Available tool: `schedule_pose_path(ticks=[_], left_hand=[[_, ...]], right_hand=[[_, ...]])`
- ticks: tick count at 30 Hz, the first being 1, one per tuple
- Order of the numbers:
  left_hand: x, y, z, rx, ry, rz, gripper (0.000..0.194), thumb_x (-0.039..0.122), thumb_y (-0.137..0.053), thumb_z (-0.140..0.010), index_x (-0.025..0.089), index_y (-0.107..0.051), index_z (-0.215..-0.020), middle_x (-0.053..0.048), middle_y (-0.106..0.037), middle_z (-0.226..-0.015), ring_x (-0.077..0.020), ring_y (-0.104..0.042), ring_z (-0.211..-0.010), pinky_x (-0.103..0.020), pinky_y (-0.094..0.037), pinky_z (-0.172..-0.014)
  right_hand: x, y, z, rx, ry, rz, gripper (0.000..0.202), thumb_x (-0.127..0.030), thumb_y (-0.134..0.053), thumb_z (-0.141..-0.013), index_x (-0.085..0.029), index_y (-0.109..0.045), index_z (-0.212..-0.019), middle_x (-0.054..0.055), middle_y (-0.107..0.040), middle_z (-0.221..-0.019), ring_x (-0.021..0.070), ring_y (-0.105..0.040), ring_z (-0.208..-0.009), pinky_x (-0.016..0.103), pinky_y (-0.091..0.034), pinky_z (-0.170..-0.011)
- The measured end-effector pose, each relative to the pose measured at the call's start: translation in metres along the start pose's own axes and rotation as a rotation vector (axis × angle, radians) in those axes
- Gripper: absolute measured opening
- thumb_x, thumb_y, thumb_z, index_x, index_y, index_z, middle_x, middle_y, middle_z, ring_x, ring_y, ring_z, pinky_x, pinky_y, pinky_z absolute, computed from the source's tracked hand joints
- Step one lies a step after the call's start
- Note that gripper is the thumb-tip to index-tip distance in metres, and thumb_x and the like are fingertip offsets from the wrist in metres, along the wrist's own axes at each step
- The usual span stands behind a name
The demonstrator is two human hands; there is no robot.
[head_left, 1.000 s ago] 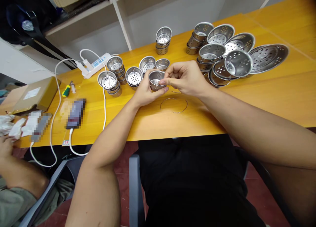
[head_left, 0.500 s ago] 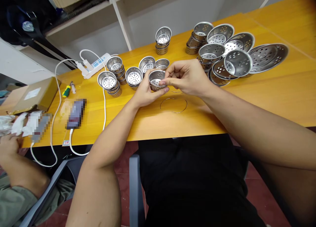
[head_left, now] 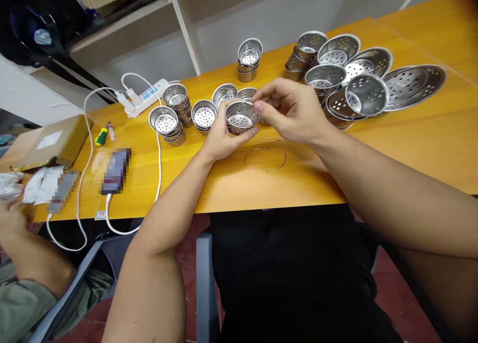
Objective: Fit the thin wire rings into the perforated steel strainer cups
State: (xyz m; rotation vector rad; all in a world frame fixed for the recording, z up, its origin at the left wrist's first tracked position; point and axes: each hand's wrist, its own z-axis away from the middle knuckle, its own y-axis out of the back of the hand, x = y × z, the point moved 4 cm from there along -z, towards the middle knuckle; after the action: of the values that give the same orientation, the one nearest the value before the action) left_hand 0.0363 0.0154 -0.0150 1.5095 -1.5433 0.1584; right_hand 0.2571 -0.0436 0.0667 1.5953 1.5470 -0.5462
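A small perforated steel cup (head_left: 242, 121) is tilted toward me above the table. My left hand (head_left: 220, 140) is closed round its left side, thumb along the front. A thin dark line, like a wire, crosses the inside of the cup. At the right rim, my right hand (head_left: 295, 109) has its thumb and index finger pinched together; whatever is between them is too small to make out. Below the hands, a thin curved wire (head_left: 286, 159) lies on the table, with another short wire (head_left: 274, 139) just behind it.
Stacked perforated cups (head_left: 164, 121) stand to the left and behind my hands. More cups (head_left: 368, 95) pile up at the right. A power strip (head_left: 145, 100), phone (head_left: 115, 171), green-yellow screwdriver (head_left: 100, 136) and carton (head_left: 56, 141) are on the left. A person's hand (head_left: 11, 218) rests at the left edge.
My right hand has shifted slightly up and right, from over the cup's front to its right rim. More of the cup's inside now shows. My left hand keeps its hold.
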Motion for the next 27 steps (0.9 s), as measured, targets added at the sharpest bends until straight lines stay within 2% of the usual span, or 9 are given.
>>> schedule_pose_path(ticks=[3, 6, 10, 13, 16, 20, 21, 23, 27], left_hand=[[-0.006, 0.004, -0.001, 0.035, 0.001, -0.02, 0.107, 0.092, -0.086, -0.097, 0.037, -0.037, -0.175, -0.014, -0.064, -0.169, -0.0384, -0.069, -0.164, -0.068, -0.054, -0.146], [-0.007, 0.004, 0.0, 0.036, -0.006, -0.028, 0.106, 0.089, -0.085, -0.099, 0.037, -0.035, -0.177, -0.015, -0.064, -0.169, -0.0388, -0.069, -0.164, -0.069, -0.054, -0.145], [0.001, 0.003, 0.002, 0.019, -0.014, -0.047, 0.108, 0.088, -0.085, -0.099, 0.038, -0.033, -0.179, -0.015, -0.063, -0.17, -0.0405, -0.068, -0.166, -0.07, -0.055, -0.145], [0.011, 0.005, 0.003, -0.002, 0.025, -0.064, 0.106, 0.089, -0.082, -0.101, 0.037, -0.033, -0.178, -0.015, -0.062, -0.171, -0.0388, -0.069, -0.165, -0.066, -0.057, -0.144], [0.023, 0.008, 0.003, -0.025, 0.085, -0.097, 0.101, 0.092, -0.079, -0.101, 0.033, -0.04, -0.172, -0.016, -0.064, -0.17, -0.0369, -0.071, -0.162, -0.061, -0.059, -0.142], [0.038, 0.012, 0.002, -0.073, 0.188, -0.225, 0.092, 0.085, -0.092, -0.093, 0.025, -0.061, -0.155, -0.018, -0.071, -0.16, -0.0393, -0.072, -0.156, -0.059, -0.059, -0.141], [0.04, 0.012, 0.002, -0.089, 0.223, -0.254, 0.089, 0.078, -0.097, -0.09, 0.024, -0.064, -0.153, -0.019, -0.072, -0.16, -0.0396, -0.072, -0.157, -0.057, -0.058, -0.142], [0.043, 0.01, 0.003, -0.12, 0.3, -0.274, 0.091, 0.065, -0.101, -0.087, 0.021, -0.062, -0.157, -0.021, -0.07, -0.168, -0.0398, -0.07, -0.163, -0.055, -0.056, -0.145], [0.045, 0.006, 0.004, -0.189, 0.392, -0.273, 0.099, 0.047, -0.093, -0.094, 0.014, -0.045, -0.174, -0.026, -0.058, -0.19, -0.0392, -0.06, -0.18, -0.053, -0.05, -0.153]], right_hand=[[-0.003, 0.007, -0.001, -0.045, 0.089, 0.173, 0.031, -0.065, -0.085, -0.111, -0.035, -0.087, -0.104, 0.009, -0.085, -0.113, 0.0337, -0.078, -0.107, 0.053, -0.07, -0.098], [-0.004, 0.007, -0.001, -0.168, 0.156, 0.286, 0.017, -0.044, -0.078, -0.111, -0.034, -0.091, -0.108, 0.013, -0.083, -0.136, 0.0375, -0.077, -0.124, 0.061, -0.067, -0.114], [0.003, 0.0, 0.002, -0.279, 0.152, 0.327, 0.032, -0.028, -0.067, -0.107, -0.029, -0.097, -0.118, 0.02, -0.072, -0.154, 0.0405, -0.074, -0.142, 0.067, -0.064, -0.124], [0.01, -0.005, 0.003, -0.331, 0.084, 0.356, 0.041, -0.024, -0.067, -0.102, -0.033, -0.097, -0.128, 0.015, -0.072, -0.16, 0.042, -0.069, -0.153, 0.07, -0.061, -0.131], [0.007, 0.002, -0.001, -0.252, 0.052, 0.391, 0.042, -0.019, -0.068, -0.102, -0.032, -0.094, -0.132, 0.014, -0.076, -0.157, 0.0404, -0.071, -0.151, 0.065, -0.061, -0.13], [-0.002, 0.026, -0.009, 0.009, -0.066, 0.573, 0.04, -0.008, -0.057, -0.109, -0.018, -0.089, -0.131, 0.02, -0.081, -0.142, 0.0318, -0.079, -0.119, 0.048, -0.066, -0.11], [-0.002, 0.029, -0.011, 0.006, -0.113, 0.638, 0.041, -0.007, -0.057, -0.109, -0.016, -0.087, -0.135, 0.021, -0.082, -0.142, 0.0305, -0.079, -0.113, 0.046, -0.065, -0.107], [0.002, 0.03, -0.012, -0.101, -0.172, 0.737, 0.041, -0.008, -0.059, -0.109, -0.014, -0.085, -0.141, 0.022, -0.081, -0.143, 0.0311, -0.08, -0.11, 0.046, -0.063, -0.108], [0.019, 0.021, -0.009, -0.318, -0.215, 0.812, 0.04, -0.022, -0.06, -0.114, -0.02, -0.084, -0.146, 0.02, -0.086, -0.14, 0.0372, -0.081, -0.117, 0.05, -0.062, -0.108]])
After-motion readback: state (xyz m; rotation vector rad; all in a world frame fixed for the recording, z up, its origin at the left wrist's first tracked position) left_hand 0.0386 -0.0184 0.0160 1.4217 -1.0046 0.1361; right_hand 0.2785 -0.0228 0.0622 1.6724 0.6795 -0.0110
